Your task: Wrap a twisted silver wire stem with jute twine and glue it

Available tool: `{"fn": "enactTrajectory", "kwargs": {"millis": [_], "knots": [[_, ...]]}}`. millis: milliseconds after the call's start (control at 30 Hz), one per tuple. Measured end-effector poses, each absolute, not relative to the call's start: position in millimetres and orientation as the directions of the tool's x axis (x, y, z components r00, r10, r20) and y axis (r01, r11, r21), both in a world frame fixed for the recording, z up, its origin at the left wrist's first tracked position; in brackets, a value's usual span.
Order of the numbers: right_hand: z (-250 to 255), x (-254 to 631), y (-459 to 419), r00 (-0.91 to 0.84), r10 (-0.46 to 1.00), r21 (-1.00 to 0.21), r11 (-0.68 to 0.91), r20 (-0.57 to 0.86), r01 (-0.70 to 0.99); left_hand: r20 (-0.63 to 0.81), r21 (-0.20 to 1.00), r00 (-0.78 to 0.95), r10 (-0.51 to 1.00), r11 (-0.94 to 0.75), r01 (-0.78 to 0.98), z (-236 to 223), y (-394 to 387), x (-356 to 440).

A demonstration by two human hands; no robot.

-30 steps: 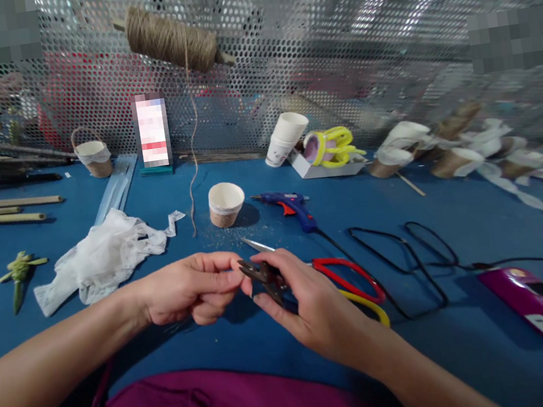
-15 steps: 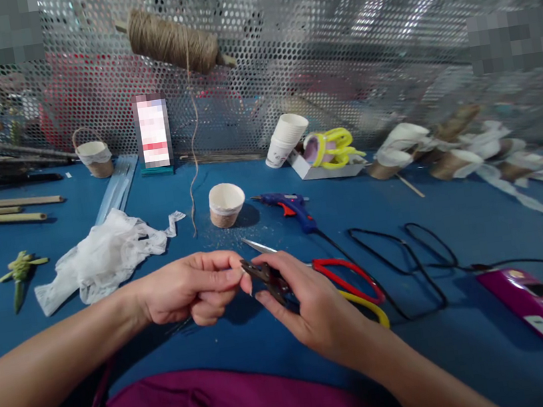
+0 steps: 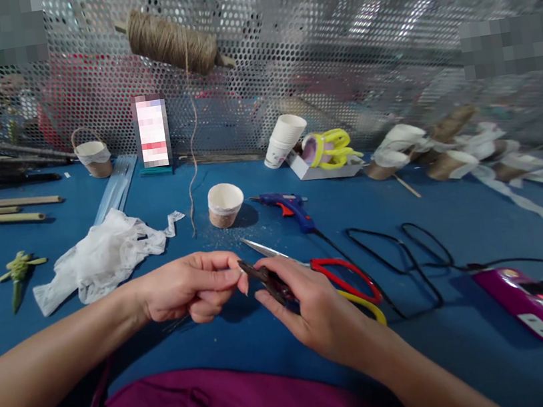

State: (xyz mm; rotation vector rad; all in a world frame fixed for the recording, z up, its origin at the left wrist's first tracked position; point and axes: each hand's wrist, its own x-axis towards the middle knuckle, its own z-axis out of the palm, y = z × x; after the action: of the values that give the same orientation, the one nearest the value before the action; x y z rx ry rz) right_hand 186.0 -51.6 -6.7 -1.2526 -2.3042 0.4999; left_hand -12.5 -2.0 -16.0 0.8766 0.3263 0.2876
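Observation:
My left hand (image 3: 197, 287) is closed in a pinch, fingertips together on something small and pale that I cannot make out. Right at those fingertips are the dark jaws of a pair of pliers (image 3: 262, 277). My right hand (image 3: 310, 299) is wrapped around the pliers and hides most of their handles. Scissors with red handles (image 3: 346, 280) lie on the table, partly behind my right hand, with the blade pointing up and left. A yellow loop handle (image 3: 375, 313) shows beside my right wrist. Beyond my hands stands a paper cup (image 3: 225, 206) wrapped in burlap and lace.
A blue glue gun (image 3: 285, 207) lies right of the cup, its black cable running toward a magenta power strip (image 3: 528, 302). White lace (image 3: 107, 253) is heaped left. Stacked cups (image 3: 285, 139) and a tape box (image 3: 328, 158) stand behind. A twine spool (image 3: 170, 41) hangs on the mesh.
The plier jaws have turned slightly and look closer together at my left fingertips. Both hands stay almost in place, and the view has shifted a little.

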Motion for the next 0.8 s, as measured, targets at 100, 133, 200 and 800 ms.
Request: {"fn": "enactTrajectory", "kwargs": {"millis": [100,133,200,800], "knots": [[-9.1,187.0,-50.4,-0.452,0.860,-0.524,0.504,0.237,0.686,-0.173,0.868,0.857,0.485,0.487,-0.101,-14.2,-3.5,-9.9],[-9.9,187.2,-49.7,-0.437,0.867,-0.524,0.495,0.241,0.693,-0.164,0.908,0.818,0.552,0.409,-0.094,-13.3,-4.3,-8.5],[-11.2,187.6,-48.3,-0.409,0.881,-0.527,0.471,0.239,0.708,-0.115,0.971,0.727,0.677,0.230,-0.061,-11.9,-5.9,-5.5],[-11.4,187.6,-47.5,-0.463,0.843,-0.483,0.536,0.273,0.692,-0.178,0.716,0.906,0.383,0.683,-0.148,-13.7,-2.1,-12.6]]}}
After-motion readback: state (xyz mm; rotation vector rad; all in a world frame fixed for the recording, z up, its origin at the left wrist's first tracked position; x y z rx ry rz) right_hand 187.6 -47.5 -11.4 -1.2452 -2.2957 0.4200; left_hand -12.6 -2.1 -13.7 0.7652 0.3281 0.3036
